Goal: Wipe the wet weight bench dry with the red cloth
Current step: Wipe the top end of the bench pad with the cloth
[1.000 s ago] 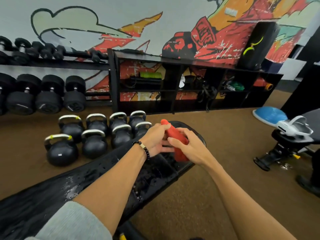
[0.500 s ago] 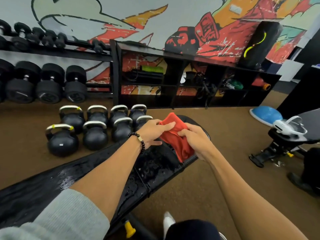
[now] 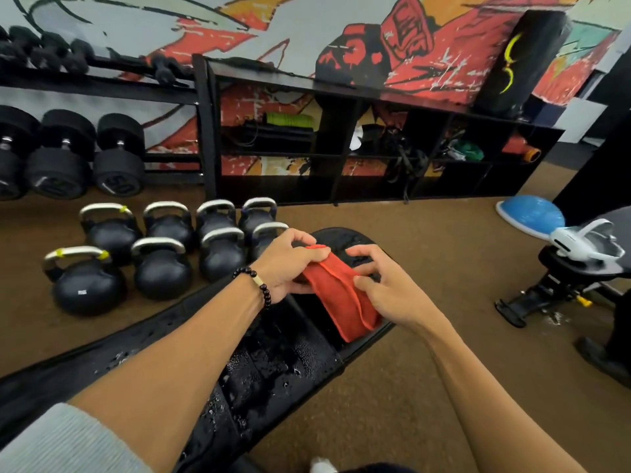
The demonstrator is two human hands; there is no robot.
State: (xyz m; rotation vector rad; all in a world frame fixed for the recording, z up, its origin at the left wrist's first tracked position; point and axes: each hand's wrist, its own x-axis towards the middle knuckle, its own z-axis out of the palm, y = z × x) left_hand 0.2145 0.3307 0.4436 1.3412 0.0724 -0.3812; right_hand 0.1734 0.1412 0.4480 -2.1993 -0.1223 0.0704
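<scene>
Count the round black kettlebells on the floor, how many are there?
8. Back row of four; front row, and one partly behind the left hand. More could be hidden.

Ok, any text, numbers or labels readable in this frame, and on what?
"50", seen upside down, on the end face of the rightmost dumbbell.
Marking on the next dumbbell to its left: blurred, unreadable.
White mark on the nearest kettlebell: too small to read.
Mural: painted strokes only, no legible words.
</scene>
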